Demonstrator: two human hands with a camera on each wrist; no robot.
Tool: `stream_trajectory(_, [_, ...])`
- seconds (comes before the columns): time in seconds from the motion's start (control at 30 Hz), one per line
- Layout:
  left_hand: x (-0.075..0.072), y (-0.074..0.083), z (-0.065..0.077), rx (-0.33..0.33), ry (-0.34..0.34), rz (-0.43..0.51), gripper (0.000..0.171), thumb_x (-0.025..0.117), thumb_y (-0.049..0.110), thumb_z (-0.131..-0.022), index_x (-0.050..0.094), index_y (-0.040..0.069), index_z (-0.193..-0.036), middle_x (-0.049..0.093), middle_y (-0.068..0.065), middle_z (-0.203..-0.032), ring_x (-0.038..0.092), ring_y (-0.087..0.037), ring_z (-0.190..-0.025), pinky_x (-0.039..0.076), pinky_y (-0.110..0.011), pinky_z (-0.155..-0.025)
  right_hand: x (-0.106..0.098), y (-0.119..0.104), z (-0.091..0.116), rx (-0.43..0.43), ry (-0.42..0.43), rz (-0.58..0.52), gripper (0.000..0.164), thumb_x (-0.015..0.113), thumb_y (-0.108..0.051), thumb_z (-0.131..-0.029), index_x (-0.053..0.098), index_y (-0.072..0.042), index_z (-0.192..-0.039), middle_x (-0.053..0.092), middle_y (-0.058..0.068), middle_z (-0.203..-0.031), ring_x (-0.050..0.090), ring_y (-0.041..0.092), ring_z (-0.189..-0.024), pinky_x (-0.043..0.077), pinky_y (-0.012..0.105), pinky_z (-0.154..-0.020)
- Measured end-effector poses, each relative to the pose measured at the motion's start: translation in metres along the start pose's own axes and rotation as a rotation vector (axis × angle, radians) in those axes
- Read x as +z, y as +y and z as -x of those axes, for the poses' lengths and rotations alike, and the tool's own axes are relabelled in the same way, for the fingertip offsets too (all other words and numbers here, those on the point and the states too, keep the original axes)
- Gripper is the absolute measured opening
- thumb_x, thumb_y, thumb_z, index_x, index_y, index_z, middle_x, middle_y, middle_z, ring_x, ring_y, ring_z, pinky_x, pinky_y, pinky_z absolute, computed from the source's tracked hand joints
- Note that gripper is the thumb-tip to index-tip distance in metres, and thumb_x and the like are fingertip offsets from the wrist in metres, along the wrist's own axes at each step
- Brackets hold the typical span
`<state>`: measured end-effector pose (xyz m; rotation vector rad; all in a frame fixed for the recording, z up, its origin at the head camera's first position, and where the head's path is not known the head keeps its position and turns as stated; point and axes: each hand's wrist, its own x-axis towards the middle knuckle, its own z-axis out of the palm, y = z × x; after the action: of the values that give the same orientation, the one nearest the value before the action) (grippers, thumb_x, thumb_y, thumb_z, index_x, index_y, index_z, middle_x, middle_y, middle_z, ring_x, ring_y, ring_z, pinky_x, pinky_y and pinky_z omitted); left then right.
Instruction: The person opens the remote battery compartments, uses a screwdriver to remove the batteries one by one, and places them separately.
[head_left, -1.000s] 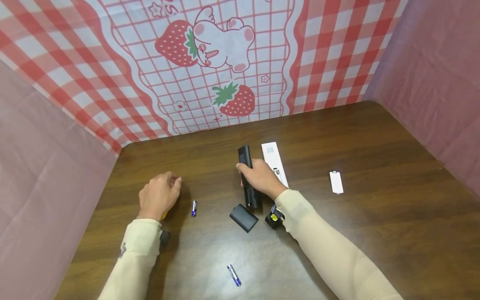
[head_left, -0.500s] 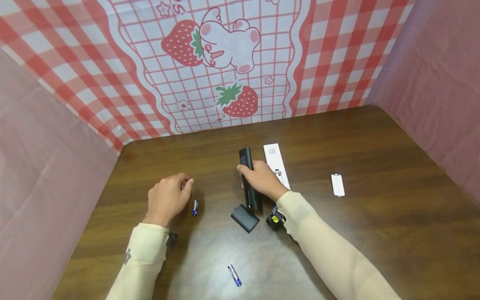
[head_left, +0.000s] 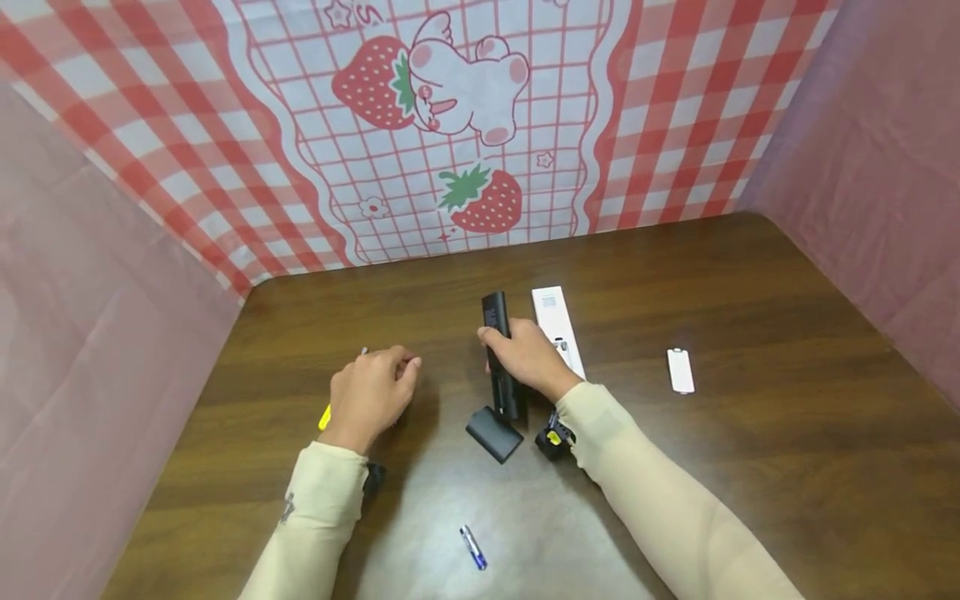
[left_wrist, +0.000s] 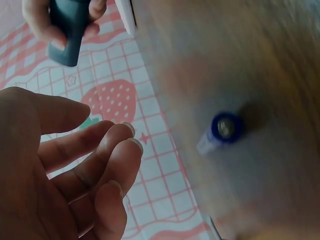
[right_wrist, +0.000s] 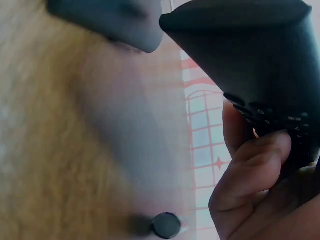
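Note:
In the head view my right hand (head_left: 525,354) grips a black remote control (head_left: 495,321), tilted with its lower end near the table. The right wrist view shows fingers (right_wrist: 252,167) curled around the remote's (right_wrist: 260,65) button side. Left of it, my left hand (head_left: 372,396) hovers with loosely bent fingers (left_wrist: 122,162) and nothing between them. Beside that hand in the left wrist view is a battery (left_wrist: 225,128) with a blue end; the hand mostly hides it in the head view. A black battery cover (head_left: 495,434) lies just below the remote.
Another blue-and-silver battery (head_left: 473,547) lies near the front. A white remote (head_left: 555,312) lies behind my right wrist, with a white battery cover (head_left: 680,371) farther right. A yellow thing (head_left: 325,417) shows left of my left hand. A checked cloth (head_left: 675,125) hangs behind the table.
My left hand has moved right, over the nearer battery, exposing the yellow thing at its left. My right hand keeps hold of the black remote in about the same place.

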<state>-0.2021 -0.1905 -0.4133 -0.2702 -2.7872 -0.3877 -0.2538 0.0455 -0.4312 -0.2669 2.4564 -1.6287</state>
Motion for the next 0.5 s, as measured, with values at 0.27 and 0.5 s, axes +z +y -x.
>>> stream_trajectory(0.27, [0.007, 0.011, 0.0, 0.038, 0.016, -0.012, 0.02, 0.063, 0.034, -0.096, 0.077, 0.019, -0.098, 0.073, 0.001, -0.083, 0.068, -0.027, -0.07, 0.05, -0.049, -0.055, 0.003, -0.004, -0.002, -0.018, 0.003, -0.021, 0.05, 0.051, -0.046, -0.099, 0.066, 0.001, -0.103, 0.071, 0.007, -0.076, 0.068, 0.024, -0.07, 0.053, 0.04, -0.07])
stream_trajectory(0.5, [0.009, 0.022, -0.002, 0.047, 0.012, -0.005, 0.021, 0.064, 0.033, -0.096, 0.077, 0.016, -0.1, 0.073, 0.001, -0.084, 0.064, -0.023, -0.063, 0.047, -0.04, -0.051, 0.008, -0.006, -0.005, -0.019, 0.007, -0.032, 0.049, 0.051, -0.045, -0.1, 0.067, 0.001, -0.102, 0.07, 0.008, -0.076, 0.067, 0.023, -0.069, 0.053, 0.038, -0.068])
